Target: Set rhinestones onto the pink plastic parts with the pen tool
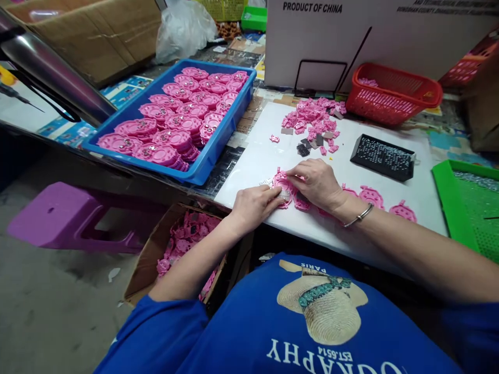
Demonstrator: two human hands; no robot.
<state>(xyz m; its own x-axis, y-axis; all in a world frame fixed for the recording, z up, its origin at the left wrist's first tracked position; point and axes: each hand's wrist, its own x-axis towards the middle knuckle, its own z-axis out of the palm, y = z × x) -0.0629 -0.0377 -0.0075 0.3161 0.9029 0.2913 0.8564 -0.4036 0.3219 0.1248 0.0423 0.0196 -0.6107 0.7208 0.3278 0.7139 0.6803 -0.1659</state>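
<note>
A pink plastic piece (281, 182) with a scalloped edge lies on the white work board (249, 161), between my two hands. My left hand (255, 205) is closed on its lower left edge, fingertips pressed to it. Thumb and fingers of my right hand (317, 182) pinch together at its upper right edge; anything small between them is hidden. More pink pieces (371, 196) of the same kind lie in a row to the right, partly under my right wrist. Behind the hands is a heap of small pink parts (312, 117) with dark flat squares (303, 149) among them.
A blue tray (202, 174) of stacked pink pieces stands at the left. To the right are a black tray (384, 156) of small metal parts, a red basket (393, 98) and a green tray (448, 202). A cardboard box (146, 270) and purple stool (78, 218) stand below.
</note>
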